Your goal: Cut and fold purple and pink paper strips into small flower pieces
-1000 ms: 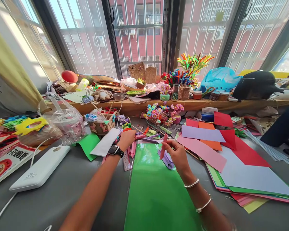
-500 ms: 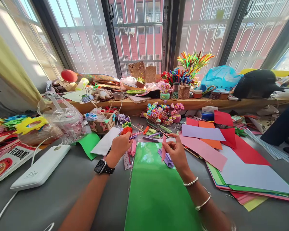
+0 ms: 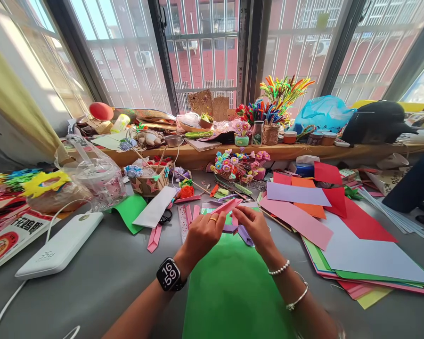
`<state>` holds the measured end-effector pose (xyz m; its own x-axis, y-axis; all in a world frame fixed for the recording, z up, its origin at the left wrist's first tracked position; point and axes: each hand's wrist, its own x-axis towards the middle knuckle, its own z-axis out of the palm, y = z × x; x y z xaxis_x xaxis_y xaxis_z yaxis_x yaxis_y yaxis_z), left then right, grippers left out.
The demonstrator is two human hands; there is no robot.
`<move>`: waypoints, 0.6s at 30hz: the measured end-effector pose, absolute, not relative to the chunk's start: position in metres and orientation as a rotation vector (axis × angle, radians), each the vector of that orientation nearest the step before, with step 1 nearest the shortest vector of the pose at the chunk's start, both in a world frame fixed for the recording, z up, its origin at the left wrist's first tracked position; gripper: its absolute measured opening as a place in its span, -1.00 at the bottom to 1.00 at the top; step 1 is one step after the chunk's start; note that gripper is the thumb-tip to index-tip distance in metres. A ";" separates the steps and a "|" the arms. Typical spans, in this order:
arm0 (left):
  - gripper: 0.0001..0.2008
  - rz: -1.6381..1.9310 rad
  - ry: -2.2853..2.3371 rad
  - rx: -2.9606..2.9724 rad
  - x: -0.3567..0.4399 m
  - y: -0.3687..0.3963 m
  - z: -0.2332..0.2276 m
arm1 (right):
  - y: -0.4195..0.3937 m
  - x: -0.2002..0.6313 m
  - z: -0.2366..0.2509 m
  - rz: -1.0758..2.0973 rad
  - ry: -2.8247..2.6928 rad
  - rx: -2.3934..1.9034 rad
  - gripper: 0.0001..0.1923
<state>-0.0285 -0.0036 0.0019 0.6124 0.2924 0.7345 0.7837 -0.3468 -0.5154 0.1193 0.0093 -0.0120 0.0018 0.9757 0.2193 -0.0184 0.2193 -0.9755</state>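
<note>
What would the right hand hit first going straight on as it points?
Likely the pink folded strip held by the left hand. It lies just ahead of the right hand; depth is unclear, so they may already touch.

We hold a narrow, bright pink strip of folded paper raised at a slant, its near end tucked into our left hand and its far end pointing up to the right. Its creased top face and straight long edge show plainly. Just below its right end, a smaller pink bit of folded paper shows at the fingers of our right hand; we cannot tell whether the two join. Beneath both, between our hands, a flat purple folded paper strip shows, partly hidden by our left hand.
</note>
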 end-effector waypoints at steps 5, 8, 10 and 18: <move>-0.89 -0.677 -0.812 -1.985 -0.027 -0.006 0.001 | 0.010 0.119 -0.013 1.065 -1.300 -0.996 -0.73; -0.88 -0.768 -0.847 -2.079 -0.027 -0.008 -0.001 | 0.010 0.121 -0.014 1.039 -1.300 -1.000 -0.75; -0.90 -0.911 -0.934 -2.169 -0.028 -0.010 0.000 | 0.011 0.123 -0.015 0.987 -1.309 -1.024 -0.76; -0.68 -1.183 -1.713 -2.495 -0.029 0.005 0.000 | 0.013 0.126 -0.014 0.886 -1.425 -1.109 -0.72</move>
